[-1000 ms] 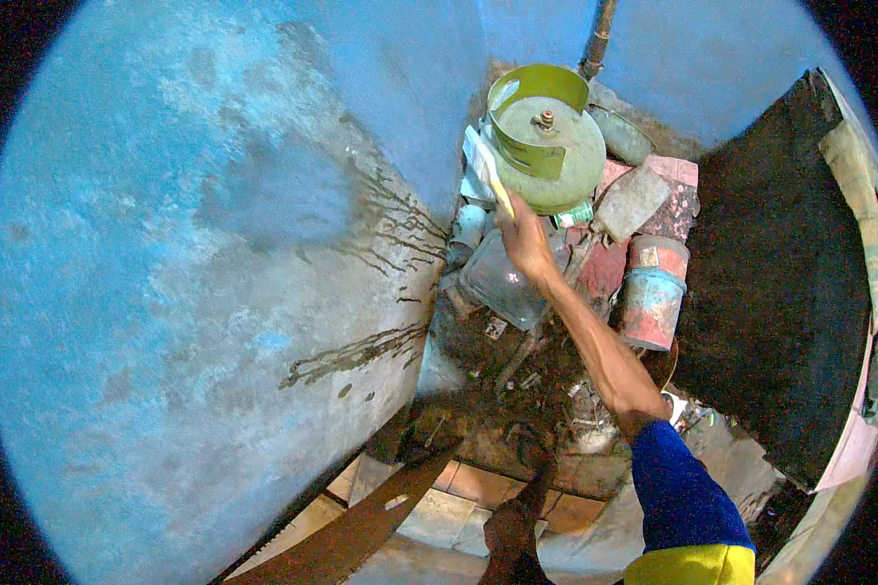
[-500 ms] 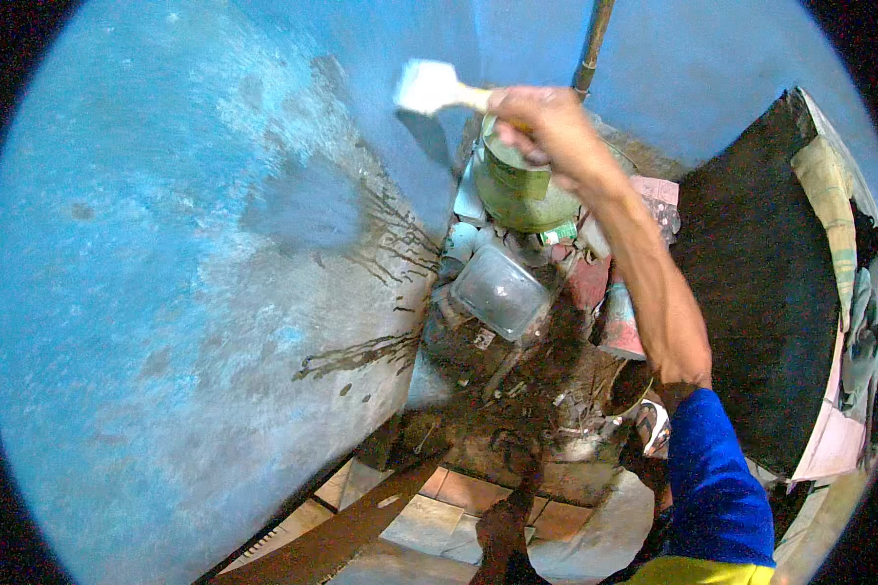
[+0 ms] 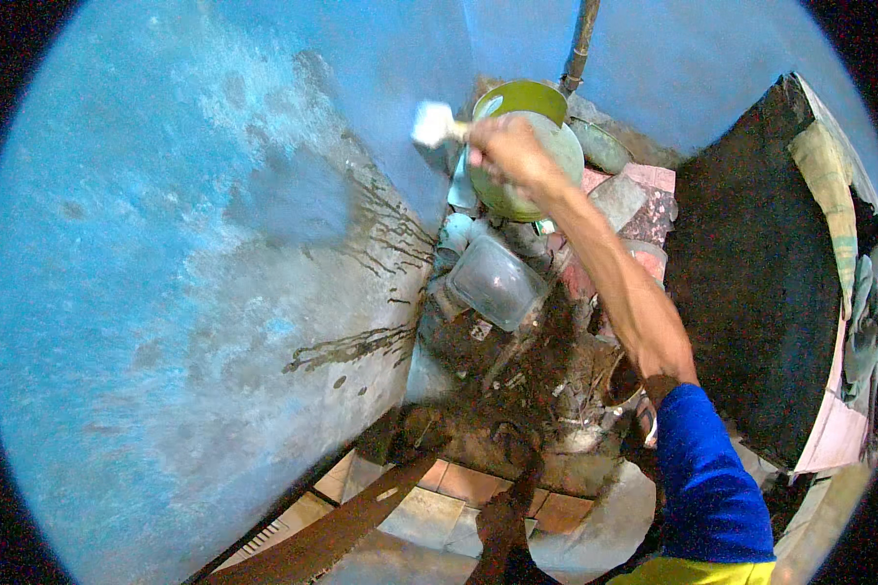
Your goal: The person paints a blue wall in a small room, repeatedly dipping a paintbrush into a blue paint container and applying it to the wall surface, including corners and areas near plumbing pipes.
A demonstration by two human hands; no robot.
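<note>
Wrapped tight, the right hand (image 3: 509,148) pinches the handle of a brush (image 3: 439,126) with a white, blurry head. The brush is up in the air near the blue wall (image 3: 117,244), by the far left corner of the dirty floor (image 3: 478,380). I can't tell if it touches the wall. Behind the hand, a round green tank (image 3: 566,148) stands in that corner. A clear box (image 3: 498,283) lies near the floor's left edge.
</note>
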